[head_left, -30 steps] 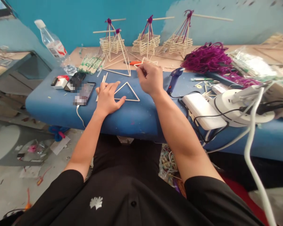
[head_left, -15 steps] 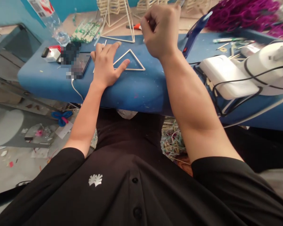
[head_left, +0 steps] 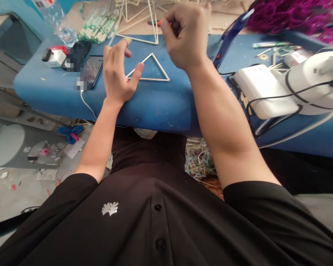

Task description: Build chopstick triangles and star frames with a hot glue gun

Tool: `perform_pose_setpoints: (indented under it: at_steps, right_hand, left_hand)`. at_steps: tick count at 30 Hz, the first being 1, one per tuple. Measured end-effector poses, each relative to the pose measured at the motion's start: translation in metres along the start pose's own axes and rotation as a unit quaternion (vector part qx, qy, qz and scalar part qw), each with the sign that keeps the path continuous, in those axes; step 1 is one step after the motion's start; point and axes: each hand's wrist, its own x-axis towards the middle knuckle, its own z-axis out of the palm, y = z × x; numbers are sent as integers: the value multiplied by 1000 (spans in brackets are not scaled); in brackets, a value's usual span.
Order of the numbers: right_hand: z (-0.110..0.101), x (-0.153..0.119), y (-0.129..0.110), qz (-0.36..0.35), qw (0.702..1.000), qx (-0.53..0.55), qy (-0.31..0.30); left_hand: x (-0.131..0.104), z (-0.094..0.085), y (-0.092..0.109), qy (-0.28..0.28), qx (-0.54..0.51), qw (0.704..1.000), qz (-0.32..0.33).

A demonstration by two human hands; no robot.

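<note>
A triangle of thin pale sticks (head_left: 151, 79) lies flat on the blue table cover (head_left: 155, 107). My left hand (head_left: 115, 72) is at its left corner, thumb apart and fingers loosely bent, hiding part of that corner. I cannot tell whether it touches the sticks. Beyond the triangle, my right hand (head_left: 187, 35) is raised and closed in a fist; whatever it holds is hidden. Just right of it stands a blue glue gun (head_left: 230, 38) with a pale tip. Behind the triangle is a larger frame of sticks (head_left: 138, 38).
At left are a phone (head_left: 93, 70) with a white cable, a small white-and-red box (head_left: 57, 56) and a plastic bottle (head_left: 58, 24). Wrapped chopsticks (head_left: 100, 27) lie behind. A white power bank (head_left: 266, 90) with black cables and purple strands (head_left: 291, 16) are at right.
My left hand has drawn slightly left, its fingers bending up more. My right hand stays closed and raised. The triangle keeps its place on the table while the view shifts a little.
</note>
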Motion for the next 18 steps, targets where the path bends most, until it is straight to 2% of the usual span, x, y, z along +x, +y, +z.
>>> perform_pose_setpoints:
  at_steps: [4, 6, 7, 9, 10, 12, 13, 14, 16, 18]
  right_hand:
    - [-12, -6, -11, -22, 999, -13, 20]
    - [-19, -26, -21, -56, 998, -6, 36]
    - [-21, -44, -26, -73, 997, -3, 39]
    - [-16, -98, -38, -102, 995, 10, 3]
    - [-10, -132, -43, -133, 989, 51, -46]
    - [7, -208, -52, -207, 943, 167, -199]
    - [15, -246, -54, -214, 914, 211, -273]
    - [22, -281, -55, -196, 893, 239, -328]
    - [31, -337, -51, -163, 887, 241, -359]
    - [34, -369, -35, -123, 887, 225, -384]
  left_hand:
    - [-25, -3, 1, 69, -16, 997, -30]
    - [-49, 4, 1, 93, -46, 994, -26]
    - [-64, 9, 2, 84, -70, 994, -9]
    - [-99, 18, 7, 40, -131, 989, 48]
    - [-118, 22, 11, 10, -149, 987, 65]
    - [-152, 27, 20, -34, -173, 982, 73]
    - [-167, 28, 25, -58, -182, 979, 71]
    - [-179, 29, 30, -82, -191, 976, 68]
    - [-196, 31, 39, -138, -207, 967, 60]
    - [-205, 37, 48, -209, -227, 949, 65]
